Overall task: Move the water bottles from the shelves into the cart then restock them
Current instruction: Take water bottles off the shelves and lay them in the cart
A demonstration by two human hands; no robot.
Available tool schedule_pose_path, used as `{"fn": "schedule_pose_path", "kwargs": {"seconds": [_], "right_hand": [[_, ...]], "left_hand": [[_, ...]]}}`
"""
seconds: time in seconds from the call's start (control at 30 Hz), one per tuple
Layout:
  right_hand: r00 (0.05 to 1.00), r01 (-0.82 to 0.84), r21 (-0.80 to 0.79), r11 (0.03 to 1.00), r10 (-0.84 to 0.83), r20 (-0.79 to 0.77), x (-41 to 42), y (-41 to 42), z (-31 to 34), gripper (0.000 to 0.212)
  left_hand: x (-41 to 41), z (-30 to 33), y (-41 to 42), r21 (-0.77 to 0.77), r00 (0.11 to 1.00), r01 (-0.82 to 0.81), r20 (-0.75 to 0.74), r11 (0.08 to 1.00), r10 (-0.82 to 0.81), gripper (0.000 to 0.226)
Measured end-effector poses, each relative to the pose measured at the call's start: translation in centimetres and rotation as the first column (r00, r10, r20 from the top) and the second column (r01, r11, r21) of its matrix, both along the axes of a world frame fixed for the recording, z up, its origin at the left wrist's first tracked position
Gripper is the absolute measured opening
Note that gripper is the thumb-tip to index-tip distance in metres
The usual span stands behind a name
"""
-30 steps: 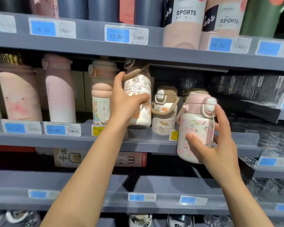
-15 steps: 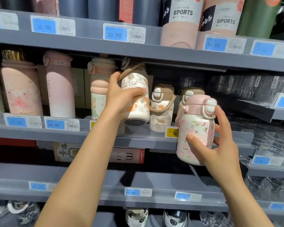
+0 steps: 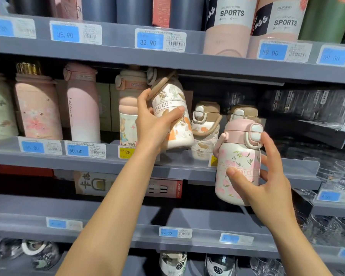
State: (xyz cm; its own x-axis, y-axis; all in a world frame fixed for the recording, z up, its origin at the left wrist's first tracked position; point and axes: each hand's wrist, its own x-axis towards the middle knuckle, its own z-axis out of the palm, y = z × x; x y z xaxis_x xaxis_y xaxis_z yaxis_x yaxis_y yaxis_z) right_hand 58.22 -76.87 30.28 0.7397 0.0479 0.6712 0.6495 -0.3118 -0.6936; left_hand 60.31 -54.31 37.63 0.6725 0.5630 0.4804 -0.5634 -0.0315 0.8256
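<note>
The left hand (image 3: pixel 154 124) holds a leaf-print bottle (image 3: pixel 172 114) tilted, lifted just off the middle shelf (image 3: pixel 100 166). The right hand (image 3: pixel 267 184) holds a pink floral bottle (image 3: pixel 238 156) upright, clear of the shelf's front edge.

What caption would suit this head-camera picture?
Left hand tilts a leaf-print bottle off the shelf; right hand holds a pink floral bottle.

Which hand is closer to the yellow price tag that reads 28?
Left. The left hand, gripping the leaf-print bottle, sits just above and right of the yellow tag. The right hand holds the pink floral bottle far off to the tag's right.
</note>
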Motion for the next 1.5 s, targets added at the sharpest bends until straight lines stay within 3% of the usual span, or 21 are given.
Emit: {"fn": "schedule_pose_path", "kwargs": {"seconds": [0.13,0.3,0.57,0.73,1.0,1.23,1.5], "right_hand": [[1.0,0.015,-0.009,1.0,-0.015,0.01,-0.3,0.2,-0.1,0.085],[1.0,0.026,-0.023,0.999,-0.026,-0.004,-0.8,0.4,-0.3,0.085],[0.999,0.029,-0.056,0.998,-0.032,-0.036,-1.6,0.4,-0.6,0.086],[0.998,0.03,-0.053,0.998,-0.033,-0.047,-1.7,0.0,-0.6,0.088],[0.998,0.037,-0.025,0.999,-0.038,-0.055,-1.4,-0.1,-0.8,0.086],[0.999,0.032,-0.005,0.999,-0.032,-0.016,-0.2,-0.4,-1.0,0.091],[0.99,0.139,0.005,0.99,-0.139,0.01,0.9,-2.2,0.3,0.09]], "left_hand": [[0.2,-0.9,-1.0,0.041,0.99,-0.105,0.102,0.994,0.1,0.08],[0.9,-1.2,-1.0,-0.028,0.982,-0.086,0.165,0.996,0.089,0.081],[2.9,-1.7,-0.6,-0.045,0.979,-0.04,0.198,0.998,0.049,0.083],[3.8,-1.9,-0.7,-0.01,0.967,-0.132,0.219,0.991,0.13,0.084],[4.2,-2.4,-0.1,0.194,0.953,-0.267,0.195,0.944,0.23,0.091],[4.2,-3.4,-0.5,0.411,0.95,-0.31,0.178,0.858,0.258,0.101],[4.2,-4.5,-0.7,0.543,0.913,-0.4,0.164,0.738,0.374,0.102]]}}
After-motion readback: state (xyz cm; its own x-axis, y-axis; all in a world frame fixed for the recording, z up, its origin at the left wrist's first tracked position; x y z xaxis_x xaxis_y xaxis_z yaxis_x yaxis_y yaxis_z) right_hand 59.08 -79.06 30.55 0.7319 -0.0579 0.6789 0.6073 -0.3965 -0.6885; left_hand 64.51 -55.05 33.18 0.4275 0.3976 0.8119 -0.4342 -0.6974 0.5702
